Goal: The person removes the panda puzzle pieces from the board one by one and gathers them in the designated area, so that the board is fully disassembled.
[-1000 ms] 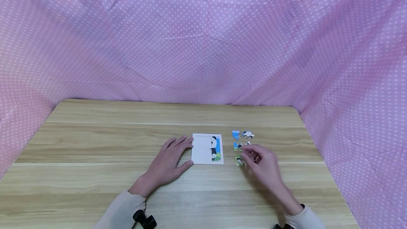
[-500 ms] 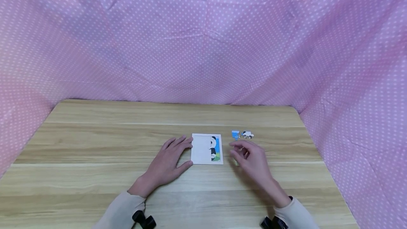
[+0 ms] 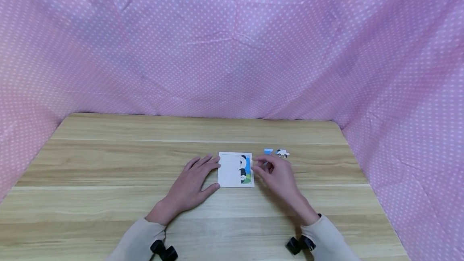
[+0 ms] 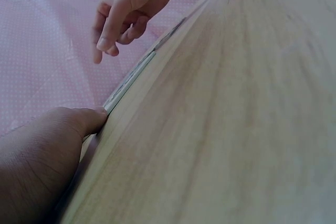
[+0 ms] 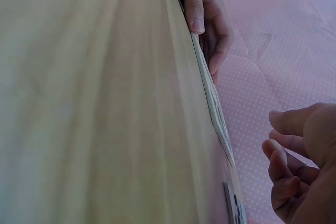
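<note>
puzzle board (image 3: 229,171): white square tray, flat on the wooden table (image 3: 108,164), near the middle of the front half. its right column holds a strip of fitted pieces (image 3: 245,169) showing black, white, blue and green; the rest of the board is bare white. in the left wrist view the board shows edge-on as a thin pale slab (image 4: 131,80).

left hand (image 3: 191,186): palm down on the table, just left of the board. fingers straight and spread, tips touching the board's left edge, thumb against its lower left corner. it grips nothing. the right wrist view shows the fingertips (image 5: 198,23) laid along the board's edge.

right hand (image 3: 277,176): just right of the board, raised a little above the table, fingers loosely curled with the thumb and forefinger reaching to the board's upper right edge. a speck of blue shows between the fingers in the head view; whether a piece is pinched there cannot be told. the right wrist view shows the curled fingers (image 5: 286,166) with nothing plainly between them.

loose pieces: 1 blue piece (image 3: 268,151) and 1 white piece with black marks (image 3: 282,153), side by side on the table beyond the right hand, apart from the board.

backdrop: pink cloth with white dots (image 3: 232,43) hung behind and to both sides of the table.

sleeves: pale, on both forearms.
</note>
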A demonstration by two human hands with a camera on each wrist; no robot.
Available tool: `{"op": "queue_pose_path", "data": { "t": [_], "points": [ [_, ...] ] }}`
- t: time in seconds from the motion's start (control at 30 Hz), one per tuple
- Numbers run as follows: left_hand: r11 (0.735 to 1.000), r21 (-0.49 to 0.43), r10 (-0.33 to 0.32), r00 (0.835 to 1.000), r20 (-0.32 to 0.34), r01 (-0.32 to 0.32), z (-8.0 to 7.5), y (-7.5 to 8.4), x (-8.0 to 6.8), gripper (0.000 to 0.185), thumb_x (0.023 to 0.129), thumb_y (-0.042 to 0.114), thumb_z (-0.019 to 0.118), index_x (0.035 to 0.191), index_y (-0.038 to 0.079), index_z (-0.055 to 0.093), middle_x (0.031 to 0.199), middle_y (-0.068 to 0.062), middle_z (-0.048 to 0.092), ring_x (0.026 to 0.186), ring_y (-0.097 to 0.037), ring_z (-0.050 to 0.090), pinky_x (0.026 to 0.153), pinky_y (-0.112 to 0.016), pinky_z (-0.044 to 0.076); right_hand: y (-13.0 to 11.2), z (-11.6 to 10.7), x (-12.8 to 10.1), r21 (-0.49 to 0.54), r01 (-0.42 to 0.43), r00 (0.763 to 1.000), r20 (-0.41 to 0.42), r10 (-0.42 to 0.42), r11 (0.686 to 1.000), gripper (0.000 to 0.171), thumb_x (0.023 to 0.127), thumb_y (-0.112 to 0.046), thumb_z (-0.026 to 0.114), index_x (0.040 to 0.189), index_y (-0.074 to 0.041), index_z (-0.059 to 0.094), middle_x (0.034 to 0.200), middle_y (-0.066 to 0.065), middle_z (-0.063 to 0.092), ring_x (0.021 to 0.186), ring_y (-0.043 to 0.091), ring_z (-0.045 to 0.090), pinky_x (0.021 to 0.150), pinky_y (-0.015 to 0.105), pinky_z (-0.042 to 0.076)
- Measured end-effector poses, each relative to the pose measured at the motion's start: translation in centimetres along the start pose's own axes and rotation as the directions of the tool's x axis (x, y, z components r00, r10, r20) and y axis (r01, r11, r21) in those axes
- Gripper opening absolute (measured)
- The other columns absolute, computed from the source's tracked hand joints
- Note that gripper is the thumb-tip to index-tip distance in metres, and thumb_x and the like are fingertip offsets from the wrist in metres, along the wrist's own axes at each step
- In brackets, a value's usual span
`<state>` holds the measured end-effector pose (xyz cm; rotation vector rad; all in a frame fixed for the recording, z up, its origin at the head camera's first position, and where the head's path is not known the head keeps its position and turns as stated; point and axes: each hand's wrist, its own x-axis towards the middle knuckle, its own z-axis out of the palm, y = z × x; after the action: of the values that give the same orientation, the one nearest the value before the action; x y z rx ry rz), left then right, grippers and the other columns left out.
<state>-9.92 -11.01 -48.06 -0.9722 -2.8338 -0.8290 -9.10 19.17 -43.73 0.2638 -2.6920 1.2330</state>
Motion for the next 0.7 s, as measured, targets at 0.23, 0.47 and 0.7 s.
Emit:
{"op": "queue_pose_path", "data": {
  "t": [0.23,0.47,0.7],
  "points": [
    [1.000,-0.001,0.007,1.000,-0.002,-0.007,0.0,0.0,0.0,0.060,0.107,0.045,0.071,0.155,0.012,0.062,0.174,-0.002,0.047,0.165,-0.030,0.037,0.136,-0.059,0.024,0.1,0.7,1.0,-0.038,0.025,0.999,0.037,-0.023,0.999,0.026,0.090,-0.009,0.094,0.114,-0.007,0.085,0.089,-0.003,0.072,0.070,0.009,0.056,0.062,0.022,0.049],
    [1.000,0.001,0.004,1.000,-0.001,-0.004,0.0,0.0,0.0,0.060,0.107,0.045,0.071,0.155,0.012,0.062,0.174,-0.002,0.048,0.165,-0.030,0.037,0.136,-0.059,0.024,0.3,1.0,1.8,-0.094,0.018,0.997,0.071,-0.011,0.995,0.033,0.085,-0.017,0.099,0.114,-0.011,0.085,0.089,-0.004,0.071,0.071,0.010,0.056,0.063,0.024,0.048],
    [1.000,0.001,0.011,1.000,-0.004,-0.011,0.0,-0.1,-0.1,0.059,0.107,0.046,0.071,0.155,0.012,0.062,0.174,-0.002,0.047,0.164,-0.030,0.038,0.136,-0.058,0.024,0.8,1.2,2.3,-0.180,0.014,0.995,0.099,0.004,0.983,0.037,0.083,-0.024,0.101,0.115,-0.014,0.086,0.094,-0.004,0.070,0.078,0.012,0.058,0.069,0.030,0.048]
  ]
}}
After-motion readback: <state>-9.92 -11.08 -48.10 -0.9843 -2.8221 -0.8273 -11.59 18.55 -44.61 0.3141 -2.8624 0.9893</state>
